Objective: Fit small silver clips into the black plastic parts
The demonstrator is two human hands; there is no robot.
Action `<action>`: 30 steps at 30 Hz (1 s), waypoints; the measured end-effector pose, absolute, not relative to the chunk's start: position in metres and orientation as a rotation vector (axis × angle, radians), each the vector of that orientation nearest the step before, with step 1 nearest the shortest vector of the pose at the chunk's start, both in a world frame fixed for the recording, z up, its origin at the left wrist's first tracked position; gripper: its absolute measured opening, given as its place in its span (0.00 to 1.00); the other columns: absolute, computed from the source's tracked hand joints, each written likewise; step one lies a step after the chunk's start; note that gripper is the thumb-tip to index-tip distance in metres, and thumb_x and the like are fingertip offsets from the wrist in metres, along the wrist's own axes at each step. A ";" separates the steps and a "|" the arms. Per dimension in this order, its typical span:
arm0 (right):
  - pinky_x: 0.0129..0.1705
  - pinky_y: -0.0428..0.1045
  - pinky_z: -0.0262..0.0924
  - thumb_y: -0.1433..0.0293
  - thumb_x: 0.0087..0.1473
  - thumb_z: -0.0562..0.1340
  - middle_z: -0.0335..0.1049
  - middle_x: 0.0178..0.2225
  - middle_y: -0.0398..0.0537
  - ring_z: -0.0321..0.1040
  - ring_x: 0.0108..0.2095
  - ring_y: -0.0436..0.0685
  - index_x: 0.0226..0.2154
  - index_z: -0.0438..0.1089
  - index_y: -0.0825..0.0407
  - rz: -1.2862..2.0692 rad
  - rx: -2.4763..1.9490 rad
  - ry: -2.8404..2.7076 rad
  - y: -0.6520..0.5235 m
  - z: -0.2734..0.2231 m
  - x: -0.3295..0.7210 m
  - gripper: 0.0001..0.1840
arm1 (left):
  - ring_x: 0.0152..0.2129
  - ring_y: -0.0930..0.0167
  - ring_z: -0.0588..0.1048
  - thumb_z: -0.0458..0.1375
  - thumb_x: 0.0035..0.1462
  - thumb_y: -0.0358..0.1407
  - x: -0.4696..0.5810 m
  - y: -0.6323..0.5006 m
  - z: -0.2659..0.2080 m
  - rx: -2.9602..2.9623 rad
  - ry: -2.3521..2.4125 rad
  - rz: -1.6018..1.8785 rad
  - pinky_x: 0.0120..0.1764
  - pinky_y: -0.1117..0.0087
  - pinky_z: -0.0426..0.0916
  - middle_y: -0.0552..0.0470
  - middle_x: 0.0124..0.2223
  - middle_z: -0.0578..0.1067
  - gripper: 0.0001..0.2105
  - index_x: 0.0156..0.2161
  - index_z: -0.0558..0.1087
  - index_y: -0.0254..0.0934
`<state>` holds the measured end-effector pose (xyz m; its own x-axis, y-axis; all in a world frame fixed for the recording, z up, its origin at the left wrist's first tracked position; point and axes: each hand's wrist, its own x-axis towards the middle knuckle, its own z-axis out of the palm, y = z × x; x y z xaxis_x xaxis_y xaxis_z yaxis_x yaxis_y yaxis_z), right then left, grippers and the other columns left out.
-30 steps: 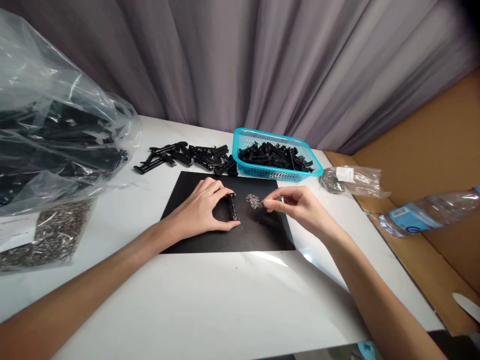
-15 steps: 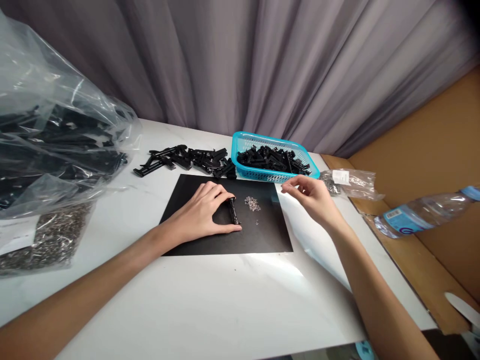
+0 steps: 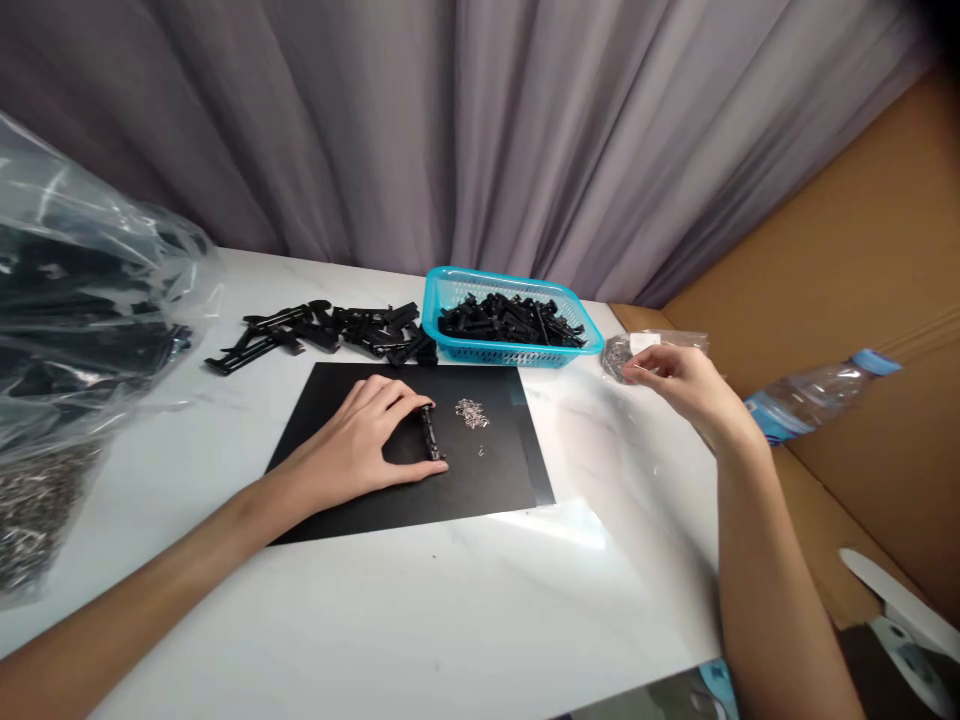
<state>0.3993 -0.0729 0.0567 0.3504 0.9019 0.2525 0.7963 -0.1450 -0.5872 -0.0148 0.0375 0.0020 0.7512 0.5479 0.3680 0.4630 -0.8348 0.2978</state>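
Observation:
My left hand (image 3: pixel 360 435) rests on the black mat (image 3: pixel 480 495). Its thumb and forefinger grip the two ends of a small black plastic part (image 3: pixel 430 432). Just right of that part lies a little heap of tiny metal springs or clips (image 3: pixel 472 413), with a single loose metal piece (image 3: pixel 482 451) below it. My right hand (image 3: pixel 694 385) is off the mat, over the right of the table, with thumb and fingertips pinched together. Whatever they hold, if anything, is too small to make out. Behind these fingertips lies a clear bag of small metal pieces (image 3: pixel 616 357).
A blue basket (image 3: pixel 517 353) full of black parts stands behind the mat. Several loose black parts (image 3: pixel 322 328) lie left of it. Large clear bags (image 3: pixel 90 300) crowd the left side. At right are a water bottle (image 3: pixel 817 395) and a cardboard wall (image 3: pixel 862 250).
My right hand has moved right, away from the mat towards the small clear bag. My left hand keeps its grip on the black part. The whole view has shifted.

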 end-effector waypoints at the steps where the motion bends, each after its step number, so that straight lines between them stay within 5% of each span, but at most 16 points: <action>1: 0.26 0.51 0.50 0.54 0.53 0.68 0.73 0.23 0.48 0.59 0.23 0.54 0.29 0.78 0.52 0.222 -1.965 -1.472 -0.076 0.057 0.402 0.18 | 0.48 0.56 0.70 0.65 0.54 0.59 -0.015 0.038 0.002 2.762 0.810 0.661 0.56 0.51 0.67 0.46 0.49 0.75 0.31 0.56 0.74 0.41; 12: 0.35 0.52 0.61 0.61 0.53 0.69 0.81 0.30 0.54 0.75 0.33 0.60 0.31 0.77 0.52 0.121 -1.876 -1.178 -0.089 0.059 0.433 0.11 | 0.48 0.58 0.70 0.65 0.55 0.59 -0.013 0.047 0.002 2.779 0.911 0.687 0.55 0.54 0.64 0.53 0.49 0.75 0.27 0.55 0.73 0.49; 20: 0.29 0.52 0.53 0.58 0.52 0.70 0.75 0.28 0.49 0.63 0.27 0.55 0.31 0.80 0.51 0.061 -1.870 -1.147 -0.094 0.064 0.433 0.13 | 0.48 0.58 0.69 0.64 0.57 0.58 -0.010 0.043 0.011 2.851 0.919 0.623 0.55 0.53 0.65 0.51 0.50 0.73 0.26 0.55 0.71 0.47; 30: 0.30 0.52 0.59 0.58 0.47 0.73 0.79 0.32 0.52 0.70 0.32 0.59 0.33 0.81 0.50 0.145 -1.785 -1.206 -0.090 0.057 0.435 0.14 | 0.49 0.59 0.67 0.64 0.58 0.56 -0.012 0.044 0.007 2.884 0.906 0.586 0.56 0.56 0.62 0.49 0.51 0.73 0.28 0.57 0.71 0.43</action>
<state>0.4352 -0.0902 0.0572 0.5078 0.7739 0.3785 0.6626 -0.0701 -0.7457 -0.0116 0.0437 0.0074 0.7547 0.5625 0.3377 0.5386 -0.8251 0.1707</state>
